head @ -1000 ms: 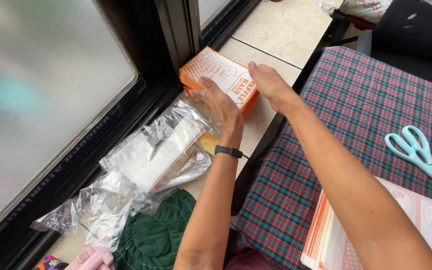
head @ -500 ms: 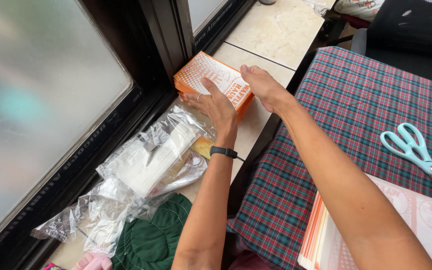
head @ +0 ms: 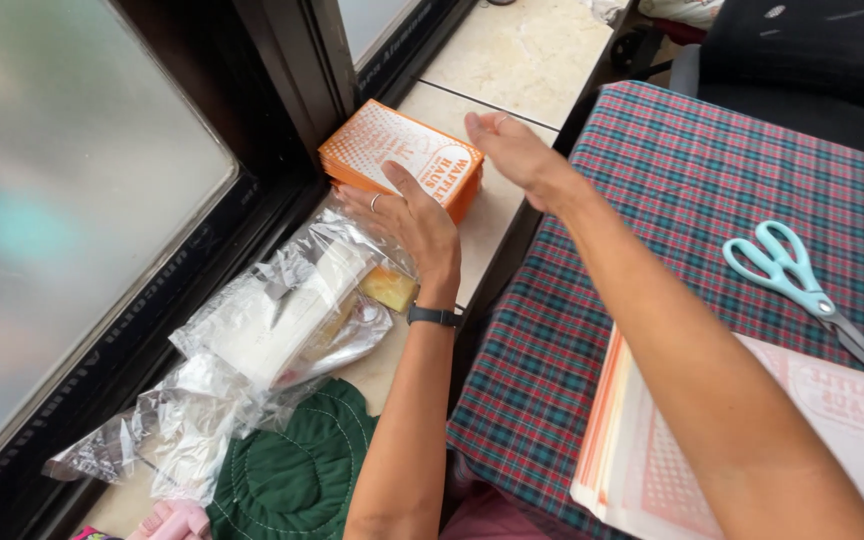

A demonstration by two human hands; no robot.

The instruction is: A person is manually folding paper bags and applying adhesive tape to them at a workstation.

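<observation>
Orange and flat, the cardboard box (head: 399,157) lies on the tiled window ledge (head: 522,60) against the dark frame. I see my left hand (head: 407,215) spread flat, fingertips on the box's near edge, beside crinkled clear plastic bags (head: 262,330). My right hand (head: 512,150) hovers open just beside the box, above the plaid tabletop (head: 692,180) with teal scissors (head: 797,285).

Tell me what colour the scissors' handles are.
Light teal, on the scissors lying on the plaid cloth; head view.

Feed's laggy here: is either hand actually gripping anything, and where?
Neither grips. The left hand lies flat on the orange box, fingers on its top near edge; the right hand hovers open beside it.
</observation>
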